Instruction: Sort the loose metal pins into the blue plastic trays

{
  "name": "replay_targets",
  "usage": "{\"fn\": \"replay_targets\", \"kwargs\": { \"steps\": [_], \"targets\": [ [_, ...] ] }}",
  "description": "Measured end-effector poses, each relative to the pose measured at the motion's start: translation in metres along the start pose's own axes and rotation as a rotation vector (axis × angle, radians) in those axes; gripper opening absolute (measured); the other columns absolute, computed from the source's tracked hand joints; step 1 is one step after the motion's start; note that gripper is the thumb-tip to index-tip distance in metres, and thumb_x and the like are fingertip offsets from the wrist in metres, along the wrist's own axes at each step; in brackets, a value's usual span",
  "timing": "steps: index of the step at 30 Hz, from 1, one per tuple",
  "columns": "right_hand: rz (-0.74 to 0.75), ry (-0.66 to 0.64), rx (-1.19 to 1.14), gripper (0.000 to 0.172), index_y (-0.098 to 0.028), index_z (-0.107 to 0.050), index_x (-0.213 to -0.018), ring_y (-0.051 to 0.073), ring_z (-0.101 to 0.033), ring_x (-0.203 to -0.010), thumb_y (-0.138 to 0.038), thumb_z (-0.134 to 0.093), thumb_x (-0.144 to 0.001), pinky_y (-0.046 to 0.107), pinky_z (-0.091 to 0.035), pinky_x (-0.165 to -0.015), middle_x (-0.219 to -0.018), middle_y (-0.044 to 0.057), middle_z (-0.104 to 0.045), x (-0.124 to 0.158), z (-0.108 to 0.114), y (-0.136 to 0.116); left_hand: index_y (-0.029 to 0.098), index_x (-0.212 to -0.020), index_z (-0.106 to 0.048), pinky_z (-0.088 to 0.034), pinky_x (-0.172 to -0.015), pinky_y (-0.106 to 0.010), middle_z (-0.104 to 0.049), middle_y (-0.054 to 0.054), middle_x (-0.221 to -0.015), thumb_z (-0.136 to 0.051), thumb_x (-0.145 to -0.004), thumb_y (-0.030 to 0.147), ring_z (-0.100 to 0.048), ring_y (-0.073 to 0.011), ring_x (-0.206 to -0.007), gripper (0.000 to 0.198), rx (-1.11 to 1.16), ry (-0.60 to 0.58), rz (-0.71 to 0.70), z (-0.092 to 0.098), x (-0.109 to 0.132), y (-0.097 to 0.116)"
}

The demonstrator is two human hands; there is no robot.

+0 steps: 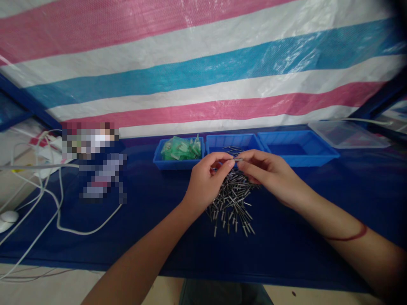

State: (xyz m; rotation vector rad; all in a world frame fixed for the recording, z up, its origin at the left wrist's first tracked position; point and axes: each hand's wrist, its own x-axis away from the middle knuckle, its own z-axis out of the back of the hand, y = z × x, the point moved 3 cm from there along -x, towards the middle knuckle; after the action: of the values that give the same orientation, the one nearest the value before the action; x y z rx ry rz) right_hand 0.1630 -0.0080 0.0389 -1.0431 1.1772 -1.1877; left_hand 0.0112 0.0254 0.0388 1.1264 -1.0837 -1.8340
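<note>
Pinching what looks like one rivet (238, 159) between left hand (206, 178) and right hand (272, 173), I'm probably inspecting it by the pile (234, 195); next calls for one gentle release.

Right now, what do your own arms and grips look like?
Left grip and right grip: bare human hands, no gloves. Left forearm: bare, slender, nothing worn that I can see. Right forearm: bare too, with a thin dark red band around it. No sleeves, cables or markings visible on either.
</note>
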Motion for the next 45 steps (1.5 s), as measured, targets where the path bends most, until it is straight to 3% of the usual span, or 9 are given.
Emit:
{"fn": "replay_targets", "kwargs": {
  "steps": [5, 10, 14, 17, 20, 26, 36, 45],
  "targets": [
    [0.201, 0.127, 0.131, 0.014, -0.022, -0.064, -0.079, 0.013, -0.055, -0.066, -0.035, -0.068, -0.076, 0.027, -0.044, -0.059, -0.075, 0.001, -0.063, 0.001, 0.006, -0.008, 0.018, -0.096, -0.065, -0.046, -0.072, -0.026, -0.068, -0.003, -0.091, -0.056, -0.088, 0.03, -0.06, -0.0137, -0.079, 0.017, -0.059, -0.052, 0.002, -0.002, -0.001, -0.006],
    [0.337, 0.125, 0.428, 0.019, -0.021, -0.06, -0.072, 0.012, -0.049, -0.059, -0.036, -0.063, -0.082, 0.028, -0.039, -0.053, -0.068, 0.001, -0.058, 0.004, 0.01, -0.011, 0.018, -0.093, -0.065, -0.047, -0.076, -0.027, -0.067, -0.003, -0.089, -0.048, -0.093, 0.032, -0.058, -0.0139, -0.079, 0.022, -0.245, -0.11, -0.055, -0.003, 0.001, 0.0],
    [0.537, 0.328, 0.624, 0.017, -0.021, -0.061, -0.074, 0.014, -0.051, -0.06, -0.035, -0.061, -0.085, 0.031, -0.041, -0.058, -0.069, 0.002, -0.06, 0.0, 0.019, -0.015, 0.018, -0.112, -0.06, -0.047, -0.078, -0.028, -0.065, -0.005, -0.097, -0.048, -0.093, 0.03, -0.058, -0.0143, -0.082, 0.025, -0.343, -0.034, -0.129, 0.002, 0.0, 0.009],
    [0.597, 0.431, 0.82, 0.017, -0.022, -0.063, -0.083, 0.019, -0.056, -0.068, -0.038, -0.059, -0.086, 0.035, -0.043, -0.068, -0.074, 0.004, -0.064, -0.009, 0.026, -0.012, 0.018, -0.114, -0.059, -0.046, -0.079, -0.029, -0.065, -0.005, -0.096, -0.05, -0.092, 0.029, -0.058, -0.0156, -0.086, 0.026, -0.419, -0.073, -0.167, 0.001, 0.001, 0.011],
    [0.576, 0.42, 0.964, 0.022, -0.021, -0.064, -0.09, 0.022, -0.058, -0.072, -0.042, -0.061, -0.083, 0.038, -0.043, -0.071, -0.076, 0.006, -0.065, -0.015, 0.03, -0.007, 0.022, -0.109, -0.062, -0.044, -0.083, -0.032, -0.064, -0.004, -0.099, -0.051, -0.091, 0.031, -0.057, -0.0176, -0.091, 0.023, -0.56, -0.213, -0.232, -0.006, 0.007, 0.012],
    [0.558, 0.385, 0.869, 0.012, -0.021, -0.063, -0.078, 0.019, -0.055, -0.067, -0.029, -0.057, -0.086, 0.035, -0.043, -0.068, -0.073, 0.003, -0.065, -0.005, 0.032, -0.017, 0.024, -0.088, -0.069, -0.038, -0.076, -0.032, -0.062, -0.003, -0.095, -0.055, -0.087, 0.034, -0.052, -0.0193, -0.089, 0.017, -0.846, -0.412, -0.322, -0.02, 0.02, 0.012],
    [0.583, 0.248, 0.831, 0.013, -0.022, -0.059, -0.072, 0.018, -0.06, -0.069, -0.023, -0.056, -0.084, 0.036, -0.044, -0.072, -0.074, 0.003, -0.067, 0.002, 0.022, -0.023, 0.019, -0.086, -0.069, -0.038, -0.072, -0.032, -0.061, -0.006, -0.088, -0.05, -0.091, 0.037, -0.055, -0.0195, -0.083, 0.027, -1.047, -0.436, -0.304, -0.026, 0.021, 0.012],
    [0.554, 0.212, 0.815, 0.016, -0.024, -0.057, -0.069, 0.02, -0.059, -0.07, -0.02, -0.053, -0.084, 0.039, -0.044, -0.073, -0.074, 0.003, -0.068, 0.004, 0.019, -0.026, 0.017, -0.08, -0.065, -0.042, -0.071, -0.032, -0.061, -0.005, -0.084, -0.047, -0.09, 0.026, -0.059, -0.0199, -0.08, 0.022, -0.961, -0.375, -0.227, -0.025, 0.018, 0.009]
  ]
}}
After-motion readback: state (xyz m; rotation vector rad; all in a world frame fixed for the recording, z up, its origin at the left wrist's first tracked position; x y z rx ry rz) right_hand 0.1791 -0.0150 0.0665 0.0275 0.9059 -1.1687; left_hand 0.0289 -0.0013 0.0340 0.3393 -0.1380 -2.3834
